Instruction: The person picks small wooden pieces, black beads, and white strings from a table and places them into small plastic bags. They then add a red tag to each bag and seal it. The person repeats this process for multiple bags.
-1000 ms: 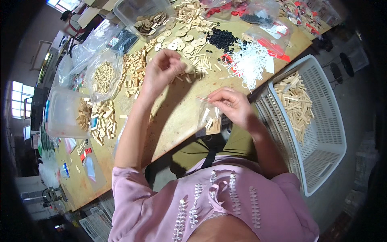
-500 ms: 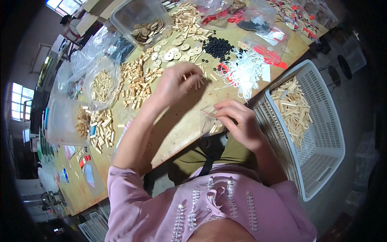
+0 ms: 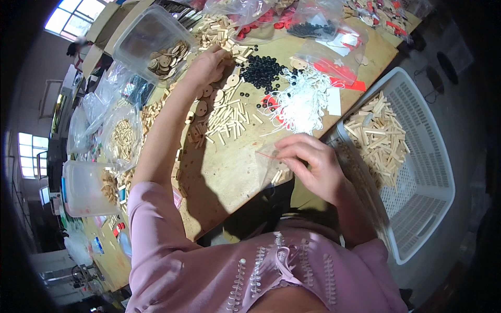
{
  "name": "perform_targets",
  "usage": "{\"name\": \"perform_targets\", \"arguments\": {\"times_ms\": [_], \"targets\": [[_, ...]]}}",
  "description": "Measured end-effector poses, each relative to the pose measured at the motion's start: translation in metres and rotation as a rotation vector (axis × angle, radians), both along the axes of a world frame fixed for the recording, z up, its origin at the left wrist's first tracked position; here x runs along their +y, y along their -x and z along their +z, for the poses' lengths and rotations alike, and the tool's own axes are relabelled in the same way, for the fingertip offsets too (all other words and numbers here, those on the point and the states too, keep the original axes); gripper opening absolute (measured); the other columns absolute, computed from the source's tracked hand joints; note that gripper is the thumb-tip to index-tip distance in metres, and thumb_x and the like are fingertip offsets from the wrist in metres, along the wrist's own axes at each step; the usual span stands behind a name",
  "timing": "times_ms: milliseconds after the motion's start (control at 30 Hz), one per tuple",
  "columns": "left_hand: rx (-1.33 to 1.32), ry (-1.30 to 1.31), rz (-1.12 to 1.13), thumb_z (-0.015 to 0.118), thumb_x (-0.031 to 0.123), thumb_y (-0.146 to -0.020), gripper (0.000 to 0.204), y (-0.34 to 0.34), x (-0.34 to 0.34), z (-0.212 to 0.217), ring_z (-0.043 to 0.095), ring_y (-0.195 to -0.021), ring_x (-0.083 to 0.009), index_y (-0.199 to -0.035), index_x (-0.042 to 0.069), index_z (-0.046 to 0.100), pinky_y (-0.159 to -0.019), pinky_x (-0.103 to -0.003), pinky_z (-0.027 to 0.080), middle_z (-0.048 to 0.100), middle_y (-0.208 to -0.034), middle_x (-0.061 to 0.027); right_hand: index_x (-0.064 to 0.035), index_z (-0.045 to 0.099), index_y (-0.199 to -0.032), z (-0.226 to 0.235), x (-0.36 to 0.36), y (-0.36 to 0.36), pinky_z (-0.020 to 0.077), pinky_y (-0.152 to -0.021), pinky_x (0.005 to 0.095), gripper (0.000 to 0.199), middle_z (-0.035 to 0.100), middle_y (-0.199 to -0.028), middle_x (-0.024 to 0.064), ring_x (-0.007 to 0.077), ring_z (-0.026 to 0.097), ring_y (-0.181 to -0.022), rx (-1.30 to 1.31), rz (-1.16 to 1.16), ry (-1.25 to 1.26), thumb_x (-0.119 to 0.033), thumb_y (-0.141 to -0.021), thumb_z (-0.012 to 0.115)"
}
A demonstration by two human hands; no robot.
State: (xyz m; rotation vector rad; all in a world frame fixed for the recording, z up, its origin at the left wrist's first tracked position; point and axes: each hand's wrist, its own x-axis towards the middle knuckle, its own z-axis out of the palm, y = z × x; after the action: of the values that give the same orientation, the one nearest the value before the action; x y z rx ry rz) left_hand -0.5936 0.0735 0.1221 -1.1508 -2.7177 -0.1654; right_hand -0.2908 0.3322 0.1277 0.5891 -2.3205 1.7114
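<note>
wooden bench w/ sticks, discs & black beads spread out. left hand reaches far up to the small wood blocks, fingers curled down onto them, can't tell if anything's gripped. right hand near bench edge, fingers pinched on a small clear bag, just beside the white basket.

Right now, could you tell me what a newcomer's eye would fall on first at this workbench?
Probably the white plastic basket at the right, part-filled with pale wooden sticks. Next, the black beads and a tangle of white string mid-table. The left hand reaches into wooden pieces at the far side, while the right hand holds a small clear bag near the table's edge.
</note>
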Motion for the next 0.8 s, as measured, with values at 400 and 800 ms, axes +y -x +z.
{"name": "perform_targets", "arguments": {"times_ms": [400, 800], "targets": [[-0.443, -0.321, -0.176, 0.075, 0.006, -0.086, 0.022, -0.17, 0.027, 0.116, 0.07, -0.084, -0.0165, -0.108, 0.006, 0.073, -0.073, -0.031, 0.057, 0.07, -0.097, -0.0072, -0.0018, 0.07, -0.099, 0.024, -0.015, 0.069, 0.0531, -0.083, 0.033, 0.009, 0.065, -0.111, 0.0117, 0.0248, 0.067, -0.098, 0.071, 0.097, -0.037, -0.002, -0.091, 0.07], [-0.197, -0.166, 0.011, 0.066, 0.003, -0.096, 0.021, -0.028, 0.012, 0.032, 0.069, -0.092, -0.0219, -0.115, 0.01, 0.072, -0.079, -0.033, 0.056, 0.069, -0.108, -0.009, -0.0003, 0.068, -0.099, 0.018, -0.02, 0.073, 0.0545, -0.089, 0.0339, 0.009, 0.068, -0.119, 0.0121, 0.0259, 0.069, -0.107, 0.103, 0.041, -0.006, 0.002, -0.09, 0.069]]}}
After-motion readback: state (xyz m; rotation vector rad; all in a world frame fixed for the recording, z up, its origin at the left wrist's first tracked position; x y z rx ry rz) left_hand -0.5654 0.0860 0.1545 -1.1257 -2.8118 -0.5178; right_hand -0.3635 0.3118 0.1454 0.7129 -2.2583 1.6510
